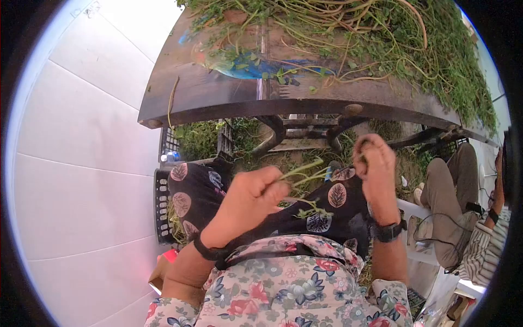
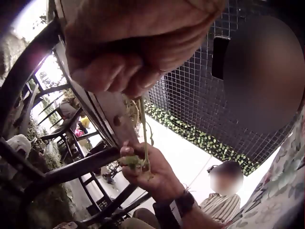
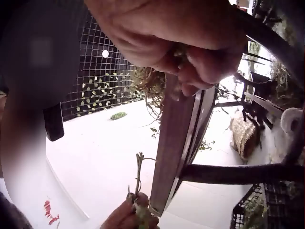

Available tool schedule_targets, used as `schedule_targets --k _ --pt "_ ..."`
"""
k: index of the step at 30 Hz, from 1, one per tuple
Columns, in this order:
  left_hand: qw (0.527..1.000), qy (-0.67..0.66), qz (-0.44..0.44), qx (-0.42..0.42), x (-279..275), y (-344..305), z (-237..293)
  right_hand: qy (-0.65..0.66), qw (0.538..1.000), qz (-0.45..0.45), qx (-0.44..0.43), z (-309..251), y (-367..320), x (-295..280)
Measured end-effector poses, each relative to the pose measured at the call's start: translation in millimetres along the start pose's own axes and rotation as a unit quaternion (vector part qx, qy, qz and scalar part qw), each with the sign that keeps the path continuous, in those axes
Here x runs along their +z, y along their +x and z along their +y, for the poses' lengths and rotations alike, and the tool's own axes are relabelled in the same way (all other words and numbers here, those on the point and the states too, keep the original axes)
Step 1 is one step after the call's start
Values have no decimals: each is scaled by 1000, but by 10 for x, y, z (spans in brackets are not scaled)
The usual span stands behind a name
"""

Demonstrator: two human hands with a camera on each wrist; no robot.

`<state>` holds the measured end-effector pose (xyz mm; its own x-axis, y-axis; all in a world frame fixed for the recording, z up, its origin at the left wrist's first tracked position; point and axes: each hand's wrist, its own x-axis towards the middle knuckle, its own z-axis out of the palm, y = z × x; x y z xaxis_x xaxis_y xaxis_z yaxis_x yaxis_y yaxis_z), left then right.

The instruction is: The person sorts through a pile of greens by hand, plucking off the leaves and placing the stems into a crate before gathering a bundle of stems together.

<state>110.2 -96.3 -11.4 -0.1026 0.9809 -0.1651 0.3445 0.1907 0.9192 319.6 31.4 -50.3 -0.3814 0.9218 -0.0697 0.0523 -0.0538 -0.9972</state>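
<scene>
My left hand (image 1: 248, 201) grips a few thin green stems (image 1: 304, 167) over my lap. Their ends point toward the right, and a leafy sprig (image 1: 316, 211) hangs lower. In the right wrist view, the stems (image 3: 138, 174) stand up from the left hand's fingers. To the right, apart from the stems, my right hand (image 1: 377, 169) is raised with its fingers curled in. A small bit of greenery (image 3: 180, 50) shows between its thumb and fingers in the right wrist view; most of it is hidden.
Ahead is a dark wooden table (image 1: 207, 106) with a big heap of leafy stems (image 1: 381, 43) at its right. Black crates (image 1: 162, 201) with greenery stand at the left. Another person's legs (image 1: 444, 191) are at the right, beside a white stool (image 1: 419, 212).
</scene>
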Motion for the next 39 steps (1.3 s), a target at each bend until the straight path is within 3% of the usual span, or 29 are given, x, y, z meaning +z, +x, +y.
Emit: schedule_targets --k 1,2,5,6,9,12,15,19,22,25,28,31,32,33,35,37,39 --pt "999 -1 21 24 -22 11 -78 93 994 27 58 -10 35 -47" --pt "998 -1 43 47 -47 23 -223 109 993 18 50 -41 9 -63" --pt "996 -60 57 45 -61 20 -287 146 982 -72 98 -6 -99 -74" --pt "995 -66 54 46 -36 36 -310 92 979 -113 140 1 -112 -82" --pt "996 -55 45 58 63 70 -357 -142 972 -186 -14 -44 -189 137" --pt "996 -35 45 67 116 92 -272 -197 935 -252 -154 -59 -201 367" --pt "998 -9 40 53 87 85 -190 -239 911 -277 -191 30 -201 436" --pt "997 6 66 47 -33 53 -192 -238 913 -317 -100 30 -238 310" --pt "997 5 50 50 -78 45 -311 -243 913 -315 -87 11 -278 251" --pt "999 -44 22 -3 -29 20 -250 -280 906 -277 -156 64 -260 297" --pt "999 -12 27 25 76 -4 -197 -269 942 -186 -78 105 -156 370" --pt "1000 -10 17 2 77 -33 -189 -276 947 -51 -158 427 70 227" --pt "999 -26 13 -17 47 -41 -195 -67 998 -1 -6 424 94 128" --pt "998 -44 16 -35 -17 -53 -210 146 978 45 144 390 146 30" --pt "995 -91 23 -42 -81 -75 -273 7 1000 -10 28 513 145 -175" --pt "989 -149 17 -12 -80 -37 -411 244 954 -66 160 420 72 -215" --pt "971 -239 6 -21 -37 -17 -446 125 969 -66 203 380 -14 -88"
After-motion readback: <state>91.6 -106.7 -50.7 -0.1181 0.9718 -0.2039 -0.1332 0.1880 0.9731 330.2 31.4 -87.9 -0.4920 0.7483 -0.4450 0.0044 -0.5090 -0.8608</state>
